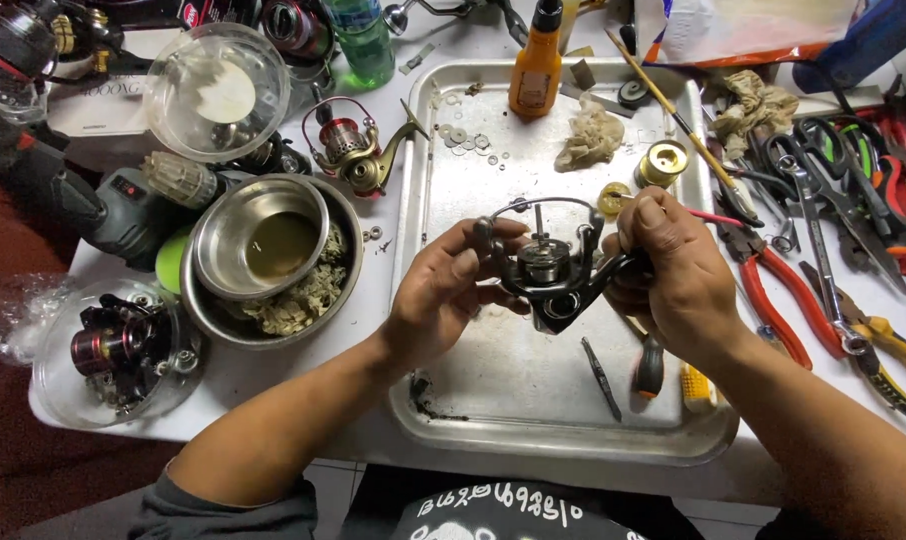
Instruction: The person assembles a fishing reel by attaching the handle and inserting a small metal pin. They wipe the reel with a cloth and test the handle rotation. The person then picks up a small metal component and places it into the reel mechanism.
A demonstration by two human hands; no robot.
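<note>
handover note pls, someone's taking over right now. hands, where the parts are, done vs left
Left hand and right hand both grip the black spinning reel body above the metal tray.
Spool is off, the shaft stands bare.
Gold spool, washers, rag and oil bottle lie at the tray's far end; screwdriver and tweezers near its front.
Pliers right of the tray.
Left: reel not reassembled.

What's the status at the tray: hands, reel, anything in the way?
Both hands on the reel: left hand grips its side, right hand its other side. Reel held above the tray. Tweezers and screwdriver lie below, not touching.
</note>
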